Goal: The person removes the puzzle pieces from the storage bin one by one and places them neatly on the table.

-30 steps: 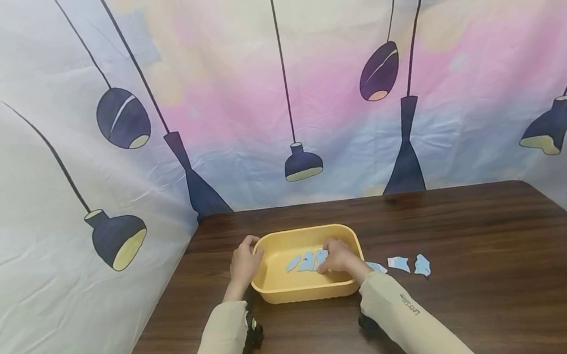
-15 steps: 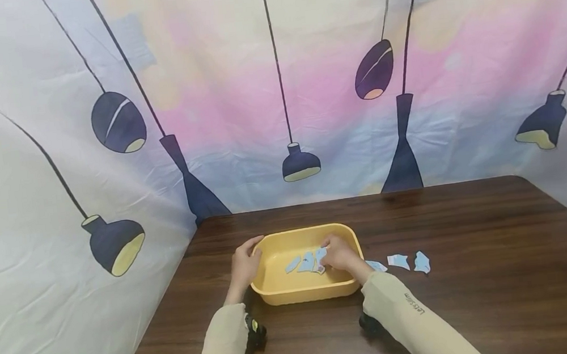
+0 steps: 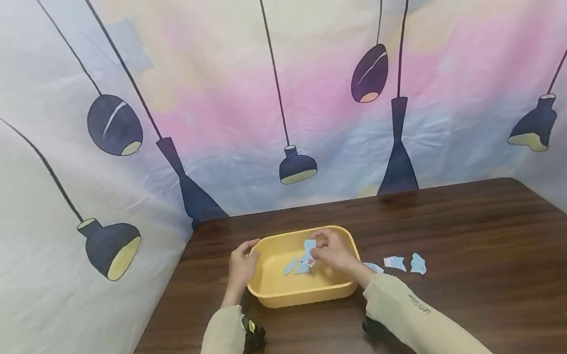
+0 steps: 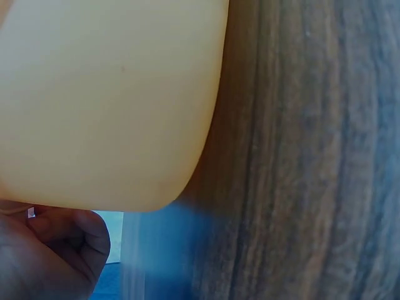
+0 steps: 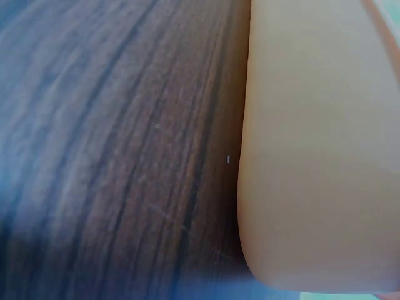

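A yellow plastic basin (image 3: 302,297) stands on the table. My left hand (image 3: 241,269) grips its left rim; in the left wrist view the curled fingers (image 4: 78,228) show beside the basin wall (image 4: 112,112). Over the basin's inside, my right hand (image 3: 336,252) pinches a flat, light-blue piece with ragged edges (image 3: 310,245), tilted up from the floor. Two or more similar pieces (image 3: 290,266) lie inside, left of the right hand. The right wrist view shows mostly the basin's outer wall (image 5: 325,156); the fingers are almost wholly out of sight there.
Three more light-blue pieces lie on the dark wooden table (image 3: 478,283), right of the basin: one partly behind the right wrist, one in the middle (image 3: 395,263), one farthest right (image 3: 418,264). A cloth backdrop (image 3: 237,119) with painted lamps hangs behind the table.
The right hand has lifted a light-blue piece from the basin floor and drawn it slightly left and up. The left hand stays at the left rim. The head view has shifted slightly.
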`<state>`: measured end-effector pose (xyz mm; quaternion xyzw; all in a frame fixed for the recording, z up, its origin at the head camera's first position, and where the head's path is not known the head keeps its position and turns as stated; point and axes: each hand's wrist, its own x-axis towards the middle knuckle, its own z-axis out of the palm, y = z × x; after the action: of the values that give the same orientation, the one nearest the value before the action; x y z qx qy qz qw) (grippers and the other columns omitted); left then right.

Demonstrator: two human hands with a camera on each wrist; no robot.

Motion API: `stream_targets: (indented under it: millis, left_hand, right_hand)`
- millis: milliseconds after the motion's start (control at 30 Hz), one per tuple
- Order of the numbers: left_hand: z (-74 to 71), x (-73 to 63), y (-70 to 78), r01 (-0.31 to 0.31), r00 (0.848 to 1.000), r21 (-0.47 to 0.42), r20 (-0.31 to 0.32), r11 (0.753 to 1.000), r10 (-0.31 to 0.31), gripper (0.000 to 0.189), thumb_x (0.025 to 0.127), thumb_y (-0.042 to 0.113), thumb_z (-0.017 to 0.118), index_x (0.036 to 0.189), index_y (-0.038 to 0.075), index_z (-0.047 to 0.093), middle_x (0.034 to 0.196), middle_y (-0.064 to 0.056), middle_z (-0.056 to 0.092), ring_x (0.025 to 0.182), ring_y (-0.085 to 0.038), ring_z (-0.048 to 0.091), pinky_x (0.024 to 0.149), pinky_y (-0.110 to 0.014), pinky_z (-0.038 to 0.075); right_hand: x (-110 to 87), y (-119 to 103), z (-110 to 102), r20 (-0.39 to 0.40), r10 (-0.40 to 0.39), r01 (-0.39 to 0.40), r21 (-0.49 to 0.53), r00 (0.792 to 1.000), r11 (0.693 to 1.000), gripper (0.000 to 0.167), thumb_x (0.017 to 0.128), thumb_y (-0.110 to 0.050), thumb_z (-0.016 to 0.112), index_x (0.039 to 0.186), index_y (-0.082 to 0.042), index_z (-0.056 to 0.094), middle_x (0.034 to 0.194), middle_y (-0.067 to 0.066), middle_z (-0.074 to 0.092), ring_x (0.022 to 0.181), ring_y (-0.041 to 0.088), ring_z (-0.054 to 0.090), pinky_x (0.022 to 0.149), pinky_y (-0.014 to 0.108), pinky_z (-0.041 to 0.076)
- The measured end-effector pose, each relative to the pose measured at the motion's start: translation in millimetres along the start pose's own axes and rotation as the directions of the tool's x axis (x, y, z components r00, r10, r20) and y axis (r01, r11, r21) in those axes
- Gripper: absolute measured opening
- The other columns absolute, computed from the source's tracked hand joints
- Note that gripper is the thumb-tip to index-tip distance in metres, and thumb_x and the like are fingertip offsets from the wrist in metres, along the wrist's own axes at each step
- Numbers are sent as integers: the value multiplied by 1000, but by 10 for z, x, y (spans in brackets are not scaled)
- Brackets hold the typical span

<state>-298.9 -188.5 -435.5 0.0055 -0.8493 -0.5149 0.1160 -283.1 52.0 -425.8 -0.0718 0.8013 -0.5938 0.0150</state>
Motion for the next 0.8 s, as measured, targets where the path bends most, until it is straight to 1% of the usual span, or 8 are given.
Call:
stream_targets:
  millis: [133,267,333,400,467,567,667,800]
  left_hand:
    - [-10,15,3,-3,1000,9,19,1000,2,33,94,5,53,124,6,66,111,-25,70,84,-26,71,61,-28,54]
    - [1,11,5,3,999,8,54,1000,-3,35,95,6,51,127,6,64,118,-25,68,92,-29,71,64,-30,55]
    - [1,6,6,5,998,11,57,1000,-6,35,95,6,51,128,6,64,119,-24,67,88,-26,71,62,-28,54]
    - [-13,5,12,4,998,15,55,1000,-5,36,95,6,50,128,6,64,120,-24,67,79,-22,69,58,-25,51]
    - [-20,3,20,1,998,20,55,1000,-2,36,95,6,50,128,5,64,122,-24,66,71,-19,65,56,-22,47]
    - [-27,4,15,-5,999,24,52,1000,3,36,94,5,50,127,5,64,126,-23,64,66,-16,60,54,-20,45]
    - [-22,4,5,-19,999,30,42,999,18,34,93,4,52,125,4,66,128,-22,63,65,-15,59,54,-19,45]
    - [3,-2,-7,-29,999,35,42,999,28,34,93,3,53,124,4,66,125,-23,65,65,-14,59,55,-19,46]
  right_hand:
    - [-35,-42,-5,-8,-59,60,51,998,997,35,86,-2,63,120,-3,59,83,10,65,73,16,62,78,39,57]
    - [-93,-84,-39,-63,-61,67,99,996,993,35,85,1,64,119,-1,60,87,14,69,71,11,63,75,34,58]
    - [-128,-110,-63,-83,-45,55,130,996,990,35,84,2,65,119,0,60,87,15,69,71,11,64,75,31,58]
    - [-159,-133,-92,-97,-30,44,149,995,988,36,85,1,65,121,1,58,87,14,68,72,10,64,76,31,58]
    - [-188,-142,-137,-117,-16,34,157,993,987,37,86,0,65,122,1,57,86,13,67,73,10,64,77,33,58]
    - [-226,-129,-241,-148,-9,33,161,989,986,37,86,0,65,122,3,55,85,10,66,73,9,64,77,32,58]
    - [-256,-103,-392,-176,-4,34,166,984,986,37,87,0,65,122,5,54,83,6,67,73,5,63,76,27,57]
    - [-295,-47,-697,-223,13,26,169,975,985,38,87,0,63,123,7,52,80,-3,67,70,0,62,73,23,56]
